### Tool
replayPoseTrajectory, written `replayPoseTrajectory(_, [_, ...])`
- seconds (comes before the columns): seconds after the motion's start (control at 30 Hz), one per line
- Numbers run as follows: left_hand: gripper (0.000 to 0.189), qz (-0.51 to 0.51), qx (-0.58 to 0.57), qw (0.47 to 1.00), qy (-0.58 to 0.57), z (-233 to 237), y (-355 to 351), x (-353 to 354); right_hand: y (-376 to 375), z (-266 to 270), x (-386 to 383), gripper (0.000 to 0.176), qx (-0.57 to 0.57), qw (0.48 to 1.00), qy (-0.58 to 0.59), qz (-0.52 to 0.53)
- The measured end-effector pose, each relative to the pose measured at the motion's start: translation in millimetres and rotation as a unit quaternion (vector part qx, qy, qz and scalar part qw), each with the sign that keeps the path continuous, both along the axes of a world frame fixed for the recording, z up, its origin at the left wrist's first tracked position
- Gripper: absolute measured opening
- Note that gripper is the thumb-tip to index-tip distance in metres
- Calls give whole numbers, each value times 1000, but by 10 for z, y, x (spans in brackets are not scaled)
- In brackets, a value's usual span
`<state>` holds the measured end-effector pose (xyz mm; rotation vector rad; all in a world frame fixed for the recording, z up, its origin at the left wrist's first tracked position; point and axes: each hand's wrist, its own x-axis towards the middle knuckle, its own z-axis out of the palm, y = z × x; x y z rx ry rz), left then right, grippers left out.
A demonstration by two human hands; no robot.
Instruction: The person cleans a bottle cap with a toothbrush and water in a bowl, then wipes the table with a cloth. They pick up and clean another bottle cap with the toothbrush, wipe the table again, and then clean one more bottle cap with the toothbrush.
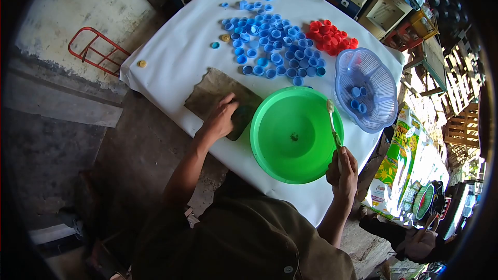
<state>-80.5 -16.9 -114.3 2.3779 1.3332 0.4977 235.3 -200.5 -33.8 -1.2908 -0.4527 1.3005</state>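
Head view, right hand (342,172) closed round toothbrush (332,120), left hand (222,119) over dark cloth (211,91), grip unclear

White-clothed table (176,57) bears green basin (280,148), basket (374,67), blue caps (275,41), rag (210,91).

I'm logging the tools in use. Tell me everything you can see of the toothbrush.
The toothbrush is slim, apparently plastic: a pale handle with green patches and a whitish bristled head at its far end. It points away from the person across the right rim of the green basin; contact with the rim is unclear. The right hand grips its lower end, fingers closed round it.
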Motion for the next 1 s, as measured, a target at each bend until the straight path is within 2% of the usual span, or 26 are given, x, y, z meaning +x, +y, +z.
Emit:
replayPoseTrajectory(0.17, [43, 14, -70, 997, -30, 296, 40, 106, -14, 1, -3, 34, -7, 1000, 1, -7])
replayPoseTrajectory(0.27, [37, 35, -28, 995, -84, -65, 69, 34, -25, 11, 3, 34, -3, 1000, -5, -9])
replayPoseTrajectory(0.37, [31, 59, -11, 993, -100, 72, -20, 86, -37, -5, 18, 34, -5, 1000, 1, -15])
replayPoseTrajectory(0.47, [30, 96, 53, 989, -101, 62, -67, 97, -42, -6, 28, 33, -2, 1000, 10, -14])
replayPoseTrajectory(0.57, [28, 89, 50, 982, -160, 14, -20, 77, -46, -5, 26, 33, 4, 1000, 8, -11])
replayPoseTrajectory(0.87, [30, 65, 62, 982, -167, -160, 2, -7, -31, 18, 20, 33, -3, 1000, 1, -23])
replayPoseTrajectory(1.0, [31, 78, 73, 985, -134, -69, -83, 49, -38, 8, 19, 33, -8, 1000, 6, -25])
